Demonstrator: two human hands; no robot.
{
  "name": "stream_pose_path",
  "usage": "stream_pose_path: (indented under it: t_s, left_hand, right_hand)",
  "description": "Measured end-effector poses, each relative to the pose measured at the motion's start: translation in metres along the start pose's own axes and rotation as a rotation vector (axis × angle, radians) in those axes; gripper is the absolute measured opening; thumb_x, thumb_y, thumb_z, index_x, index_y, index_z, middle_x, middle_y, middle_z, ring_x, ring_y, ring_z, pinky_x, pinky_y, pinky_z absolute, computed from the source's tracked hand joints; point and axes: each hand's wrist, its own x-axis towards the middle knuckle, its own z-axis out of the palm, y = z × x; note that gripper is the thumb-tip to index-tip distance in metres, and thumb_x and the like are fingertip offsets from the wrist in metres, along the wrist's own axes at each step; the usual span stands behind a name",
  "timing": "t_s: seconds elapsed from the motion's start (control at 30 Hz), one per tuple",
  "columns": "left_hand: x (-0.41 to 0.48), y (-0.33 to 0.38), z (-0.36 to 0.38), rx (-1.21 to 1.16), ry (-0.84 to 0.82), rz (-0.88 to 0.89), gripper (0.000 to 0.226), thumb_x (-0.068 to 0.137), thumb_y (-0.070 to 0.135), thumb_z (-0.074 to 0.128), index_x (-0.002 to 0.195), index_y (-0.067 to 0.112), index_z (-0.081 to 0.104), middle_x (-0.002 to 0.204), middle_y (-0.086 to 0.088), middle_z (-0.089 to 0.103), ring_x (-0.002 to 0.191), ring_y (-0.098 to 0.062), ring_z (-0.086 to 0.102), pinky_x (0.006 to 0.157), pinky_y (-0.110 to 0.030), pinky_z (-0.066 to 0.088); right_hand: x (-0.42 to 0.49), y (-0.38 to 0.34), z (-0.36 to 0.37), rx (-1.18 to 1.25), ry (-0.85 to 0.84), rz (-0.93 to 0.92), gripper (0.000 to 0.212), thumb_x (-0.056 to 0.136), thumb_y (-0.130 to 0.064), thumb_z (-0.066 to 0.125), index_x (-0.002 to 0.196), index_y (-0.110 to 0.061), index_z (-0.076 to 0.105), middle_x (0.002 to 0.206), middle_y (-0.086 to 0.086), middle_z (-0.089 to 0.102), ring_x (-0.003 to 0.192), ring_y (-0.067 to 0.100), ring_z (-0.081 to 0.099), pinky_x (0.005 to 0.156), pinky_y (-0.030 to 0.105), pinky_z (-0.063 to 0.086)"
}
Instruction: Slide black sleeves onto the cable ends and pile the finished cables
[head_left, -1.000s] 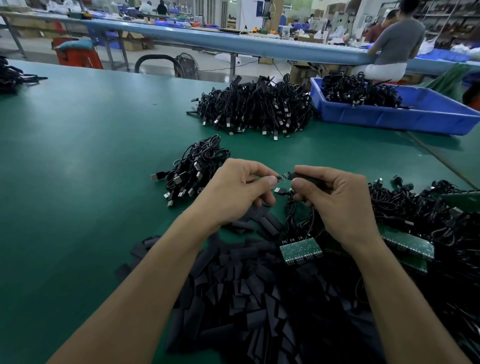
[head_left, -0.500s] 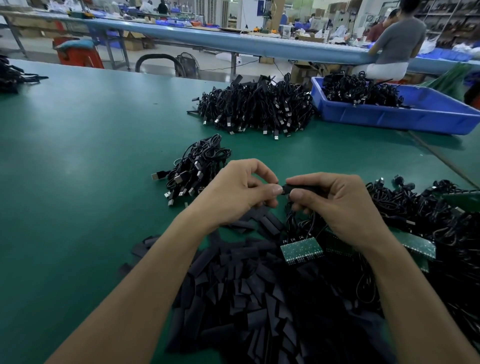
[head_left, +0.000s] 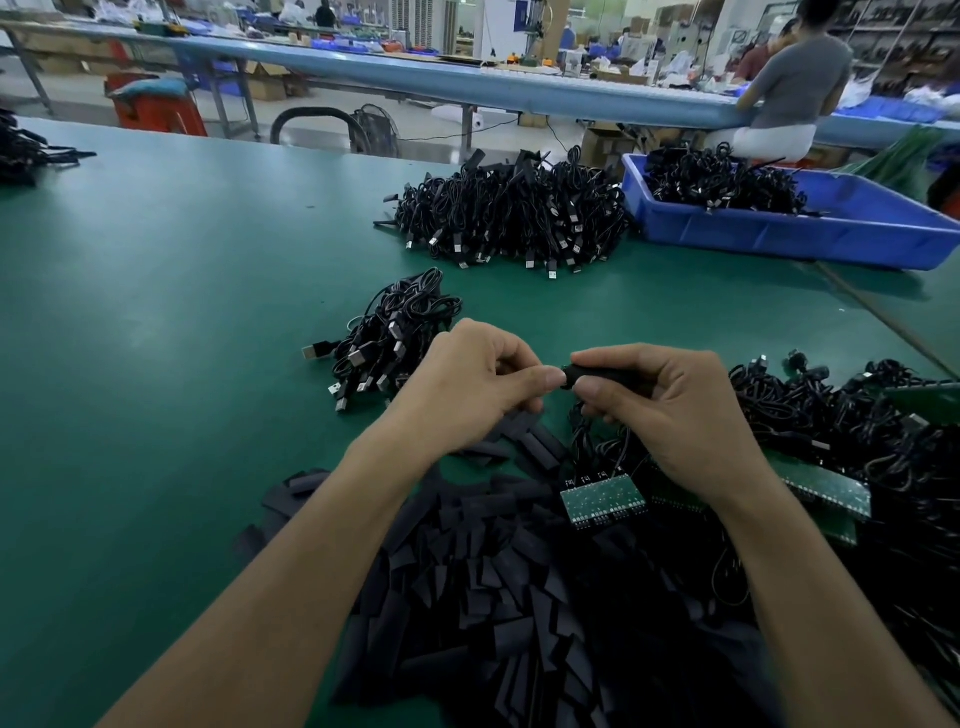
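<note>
Over the green table (head_left: 156, 322) my two hands meet at a black sleeve (head_left: 597, 373). My right hand (head_left: 670, 410) holds the sleeve between thumb and curled fingers. My left hand (head_left: 478, 384) pinches its left end with thumb and forefinger. The cable end inside is hidden. A cable hangs down from my right hand to a small green circuit board (head_left: 605, 500). Loose black sleeves (head_left: 483, 587) lie heaped below my wrists. A small pile of cables with USB plugs (head_left: 387, 338) sits just left of my left hand.
A bigger heap of black cables (head_left: 514, 218) lies farther back, beside a blue tray (head_left: 810, 234) that holds more cables. Tangled cables and green boards (head_left: 857, 447) cover the table at right. A person (head_left: 795, 88) sits at a long bench behind.
The metal cable tip that showed between my fingers one second ago is now covered by the black sleeve. Both hands have stayed almost in place, drawn slightly closer together.
</note>
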Motion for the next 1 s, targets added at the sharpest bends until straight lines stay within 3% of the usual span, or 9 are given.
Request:
stream_pose_path:
  t_s: [0.13, 0.27, 0.57, 0.63, 0.73, 0.8, 0.87, 1.0]
  left_hand:
    - [0.001, 0.000, -0.001, -0.050, -0.019, 0.007, 0.018, 0.093, 0.029, 0.070, 0.077, 0.022, 0.076, 0.071, 0.005, 0.075, 0.066, -0.021, 0.062, 0.071, -0.051, 0.057]
    - [0.001, -0.001, -0.001, -0.071, -0.035, 0.012, 0.014, 0.093, 0.022, 0.070, 0.080, 0.019, 0.076, 0.072, 0.007, 0.075, 0.065, -0.007, 0.064, 0.075, -0.041, 0.058]
    - [0.000, 0.001, -0.001, -0.065, -0.067, 0.011, 0.016, 0.092, 0.021, 0.071, 0.078, 0.015, 0.076, 0.072, 0.005, 0.075, 0.062, -0.007, 0.060, 0.069, -0.034, 0.054]
    - [0.000, 0.002, -0.001, -0.053, -0.072, 0.007, 0.015, 0.093, 0.021, 0.070, 0.080, 0.016, 0.076, 0.072, 0.004, 0.076, 0.063, -0.013, 0.062, 0.071, -0.036, 0.055]
    - [0.000, 0.003, 0.000, -0.042, -0.074, -0.006, 0.014, 0.094, 0.019, 0.068, 0.083, 0.016, 0.077, 0.075, -0.001, 0.076, 0.076, -0.036, 0.068, 0.076, -0.049, 0.058]
    - [0.001, 0.004, 0.002, -0.027, -0.068, -0.001, 0.015, 0.094, 0.020, 0.067, 0.082, 0.017, 0.077, 0.074, 0.001, 0.076, 0.073, -0.029, 0.070, 0.071, -0.043, 0.059]
    - [0.000, 0.004, 0.002, -0.026, -0.044, 0.005, 0.016, 0.094, 0.022, 0.068, 0.081, 0.019, 0.076, 0.072, 0.007, 0.076, 0.065, -0.012, 0.068, 0.066, -0.031, 0.059]
    - [-0.001, 0.006, 0.002, -0.033, 0.003, 0.023, 0.014, 0.093, 0.023, 0.069, 0.082, 0.019, 0.077, 0.073, 0.008, 0.076, 0.066, -0.007, 0.069, 0.070, -0.029, 0.060]
  right_hand:
    - [0.001, 0.003, -0.001, -0.004, 0.035, -0.026, 0.021, 0.085, -0.007, 0.074, 0.097, -0.024, 0.075, 0.079, -0.008, 0.076, 0.066, 0.008, 0.071, 0.064, 0.015, 0.052]
    - [0.001, 0.006, 0.000, 0.005, 0.066, -0.036, 0.018, 0.086, -0.004, 0.073, 0.094, -0.020, 0.075, 0.072, -0.003, 0.075, 0.061, 0.009, 0.068, 0.061, 0.016, 0.051]
    - [0.001, 0.002, 0.001, 0.023, 0.016, -0.016, 0.021, 0.076, -0.022, 0.074, 0.096, -0.026, 0.075, 0.082, -0.008, 0.077, 0.066, 0.010, 0.071, 0.064, 0.017, 0.054]
    - [0.001, 0.003, 0.002, 0.014, 0.020, -0.021, 0.021, 0.077, -0.022, 0.075, 0.097, -0.028, 0.075, 0.084, -0.008, 0.077, 0.068, 0.010, 0.071, 0.065, 0.017, 0.054]
    - [0.001, 0.004, 0.003, -0.005, 0.087, -0.033, 0.030, 0.080, -0.015, 0.079, 0.103, -0.033, 0.073, 0.089, -0.008, 0.077, 0.075, 0.011, 0.072, 0.071, 0.021, 0.056]
    - [0.003, 0.006, 0.005, -0.009, 0.214, -0.024, 0.036, 0.079, -0.016, 0.083, 0.106, -0.036, 0.070, 0.087, -0.006, 0.077, 0.078, 0.013, 0.073, 0.074, 0.024, 0.059]
    - [0.004, 0.007, 0.007, 0.033, 0.342, -0.007, 0.033, 0.077, -0.019, 0.085, 0.102, -0.034, 0.069, 0.085, -0.004, 0.076, 0.076, 0.014, 0.074, 0.073, 0.027, 0.060]
    - [0.003, 0.006, 0.013, 0.110, 0.358, -0.037, 0.027, 0.082, -0.016, 0.082, 0.101, -0.031, 0.070, 0.085, -0.003, 0.077, 0.076, 0.015, 0.075, 0.070, 0.023, 0.059]
